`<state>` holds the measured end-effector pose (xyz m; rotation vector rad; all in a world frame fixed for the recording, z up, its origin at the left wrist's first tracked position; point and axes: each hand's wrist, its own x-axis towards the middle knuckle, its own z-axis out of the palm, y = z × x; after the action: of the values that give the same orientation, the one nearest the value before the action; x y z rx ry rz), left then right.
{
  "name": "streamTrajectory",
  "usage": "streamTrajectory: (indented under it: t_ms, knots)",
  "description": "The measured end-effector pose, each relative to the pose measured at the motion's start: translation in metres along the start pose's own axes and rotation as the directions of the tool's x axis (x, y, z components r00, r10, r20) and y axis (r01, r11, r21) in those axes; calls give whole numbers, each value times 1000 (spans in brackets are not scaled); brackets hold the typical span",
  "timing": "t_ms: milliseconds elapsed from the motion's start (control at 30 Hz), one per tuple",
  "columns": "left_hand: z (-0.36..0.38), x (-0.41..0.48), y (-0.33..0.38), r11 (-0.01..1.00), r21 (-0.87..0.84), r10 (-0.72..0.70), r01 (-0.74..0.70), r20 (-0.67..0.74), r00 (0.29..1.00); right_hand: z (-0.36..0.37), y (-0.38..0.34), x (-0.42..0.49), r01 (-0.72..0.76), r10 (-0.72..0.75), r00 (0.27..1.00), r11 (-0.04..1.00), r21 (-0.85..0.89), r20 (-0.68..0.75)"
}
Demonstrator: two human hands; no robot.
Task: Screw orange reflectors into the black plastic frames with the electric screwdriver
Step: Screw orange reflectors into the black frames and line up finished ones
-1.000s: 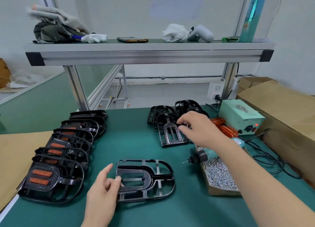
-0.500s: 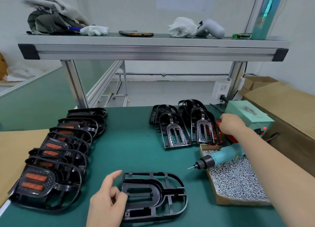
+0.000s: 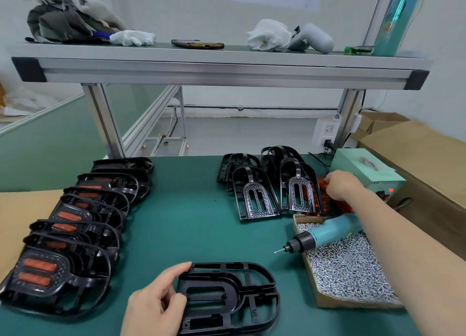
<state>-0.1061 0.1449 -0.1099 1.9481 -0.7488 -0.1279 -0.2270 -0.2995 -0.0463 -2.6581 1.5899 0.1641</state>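
A black plastic frame [image 3: 234, 294] lies flat on the green mat near the front edge. My left hand [image 3: 156, 303] rests on its left end, fingers curled against the rim and the forefinger stretched along the top edge. My right hand [image 3: 341, 185] reaches into the pile of orange reflectors [image 3: 325, 202] at the right; what its fingers hold is hidden. The teal electric screwdriver [image 3: 325, 233] lies on the box of screws [image 3: 345, 272], tip pointing left.
Several finished frames with orange reflectors [image 3: 68, 237] overlap in a row at the left. Bare black frames [image 3: 264, 184] lean at the back centre. A pale green power supply [image 3: 365, 171] and cardboard boxes [image 3: 416, 159] stand at the right. An aluminium shelf [image 3: 216, 67] spans overhead.
My right hand moved from the stacked frames rightward to the orange reflector pile. The camera dipped and came closer. My left hand stayed at the frame's left end.
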Motion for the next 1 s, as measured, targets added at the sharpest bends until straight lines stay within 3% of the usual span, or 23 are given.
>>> streamTrajectory:
  t_ms: [533,767,1000]
  knots:
    - [2,0,-3,999,40,2,-3,2,1000,19,-1,9,-38,27,986,997,-65,-162]
    - [2,0,-4,998,55,-12,12,8,1000,19,-6,3,25,-59,974,988,-155,-219]
    - [2,-2,-1,995,95,-31,31,-8,1000,15,-3,-3,19,-25,957,1000,-23,-289]
